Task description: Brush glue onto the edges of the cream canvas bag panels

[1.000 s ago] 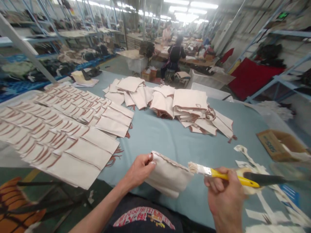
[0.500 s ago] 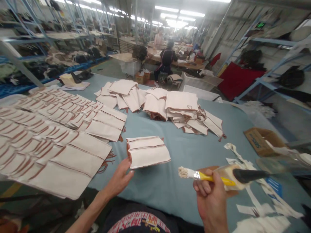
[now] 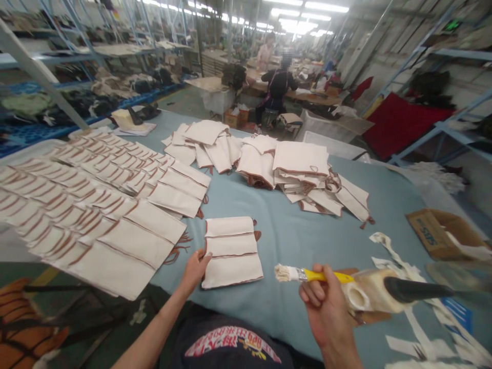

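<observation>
My left hand [image 3: 197, 270] pinches the left edge of a cream fabric piece [image 3: 231, 251] with brown-trimmed seams, which lies on the blue-green table cover in front of me. In my right hand [image 3: 325, 302] is a paintbrush [image 3: 311, 275] with a yellow handle, its pale bristles pointing left and apart from the fabric. Just behind that hand stands a whitish, smeared glue container [image 3: 374, 293] with an opening on its near side and a black handle-like part [image 3: 415, 289] reaching right.
Overlapping rows of trimmed cream pieces [image 3: 126, 241] cover the left side. Loose piles of similar pieces [image 3: 300, 159] lie at the back. At right are a cardboard box [image 3: 434, 233] and white fabric strips [image 3: 411, 323]. A person [image 3: 279, 84] sits farther off.
The fabric piece now lies flatter, with more of its panels showing, and my left hand still grips its left edge. The brush has shifted slightly left. The whole view has swung left.
</observation>
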{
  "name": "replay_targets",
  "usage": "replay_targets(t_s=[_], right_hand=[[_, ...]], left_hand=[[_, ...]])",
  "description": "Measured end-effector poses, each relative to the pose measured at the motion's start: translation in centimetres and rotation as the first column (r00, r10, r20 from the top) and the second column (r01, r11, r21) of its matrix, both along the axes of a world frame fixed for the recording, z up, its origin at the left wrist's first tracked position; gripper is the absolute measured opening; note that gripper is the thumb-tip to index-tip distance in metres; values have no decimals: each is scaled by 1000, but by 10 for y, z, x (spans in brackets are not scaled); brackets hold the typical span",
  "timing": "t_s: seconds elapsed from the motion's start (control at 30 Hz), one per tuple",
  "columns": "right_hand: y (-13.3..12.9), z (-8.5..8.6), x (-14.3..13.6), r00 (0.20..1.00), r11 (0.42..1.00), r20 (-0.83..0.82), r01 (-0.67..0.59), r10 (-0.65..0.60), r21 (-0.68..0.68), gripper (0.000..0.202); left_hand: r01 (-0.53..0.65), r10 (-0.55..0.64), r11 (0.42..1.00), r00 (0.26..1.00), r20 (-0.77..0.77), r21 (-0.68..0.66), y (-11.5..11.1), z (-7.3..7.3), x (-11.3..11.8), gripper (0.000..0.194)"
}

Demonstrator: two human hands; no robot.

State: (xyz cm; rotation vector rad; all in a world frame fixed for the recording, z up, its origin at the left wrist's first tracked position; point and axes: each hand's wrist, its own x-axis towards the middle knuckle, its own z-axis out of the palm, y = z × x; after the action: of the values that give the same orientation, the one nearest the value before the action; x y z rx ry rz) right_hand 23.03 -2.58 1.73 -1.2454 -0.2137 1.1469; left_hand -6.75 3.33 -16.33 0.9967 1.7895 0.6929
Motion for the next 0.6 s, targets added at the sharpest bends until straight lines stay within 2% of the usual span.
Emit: replay_targets(t_s=[0.13,0.3,0.4,0.5,0.6], right_hand=[[-1,-1,1,999,999,-5,-40,40,-16,43],[-3,-8,8,999,998,-11,-40,40,-41,44],[-4,-14,15,997,998,-72,-13,8,-69,45],[-4,-27,28,989,997,-143,-37,27,-70,43],[-1,-51,45,979,992,-175,-111,100,-52,42]], left_hand=[[-42,37,997,997,-72,-67,23,-8,5,38],[-18,-23,989,963,-268,-149,41,-15,16,38],[-20,-56,979,931,-361,-202,48,-20,27,37],[-15,-81,971,918,-389,-237,52,-23,33,32],[-15,-75,974,921,-382,-227,52,-25,33,30]])
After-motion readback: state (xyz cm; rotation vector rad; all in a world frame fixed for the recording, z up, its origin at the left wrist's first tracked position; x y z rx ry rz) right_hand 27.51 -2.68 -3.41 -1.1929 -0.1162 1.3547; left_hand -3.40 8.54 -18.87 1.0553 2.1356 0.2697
